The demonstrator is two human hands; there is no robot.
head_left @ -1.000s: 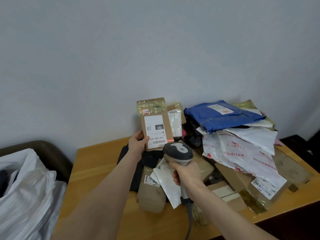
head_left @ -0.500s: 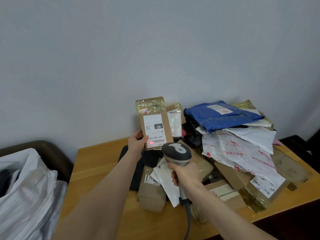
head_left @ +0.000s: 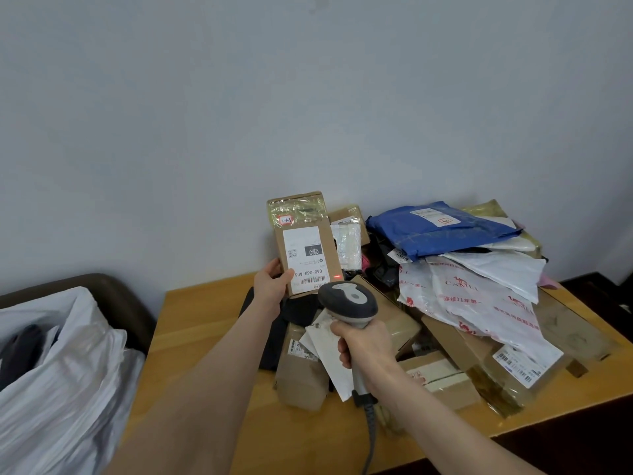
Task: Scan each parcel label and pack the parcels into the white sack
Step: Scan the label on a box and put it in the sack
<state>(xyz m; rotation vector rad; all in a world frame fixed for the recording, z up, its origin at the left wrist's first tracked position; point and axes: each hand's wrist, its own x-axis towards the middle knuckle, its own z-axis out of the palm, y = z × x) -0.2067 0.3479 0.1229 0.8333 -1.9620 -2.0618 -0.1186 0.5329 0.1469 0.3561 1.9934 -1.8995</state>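
My left hand (head_left: 272, 281) grips a small brown cardboard parcel (head_left: 305, 241) upright by its lower left corner, its white label facing me. My right hand (head_left: 364, 346) holds a grey barcode scanner (head_left: 347, 301) by the handle, its head pointing at the parcel's lower edge. A red scan dot shows just right of the label's barcode. The white sack (head_left: 58, 382) lies open at the lower left, beside the table.
On the wooden table (head_left: 191, 323) sits a heap of parcels: a blue mailer (head_left: 438, 228), white printed bags (head_left: 479, 296), brown boxes (head_left: 455, 351) and a black bag. A dark chair stands behind the sack. The scanner cable hangs toward the table's front edge.
The red scan dot has shifted from the label's lower left across to the right of the barcode. Both hands and the parcel have barely moved.
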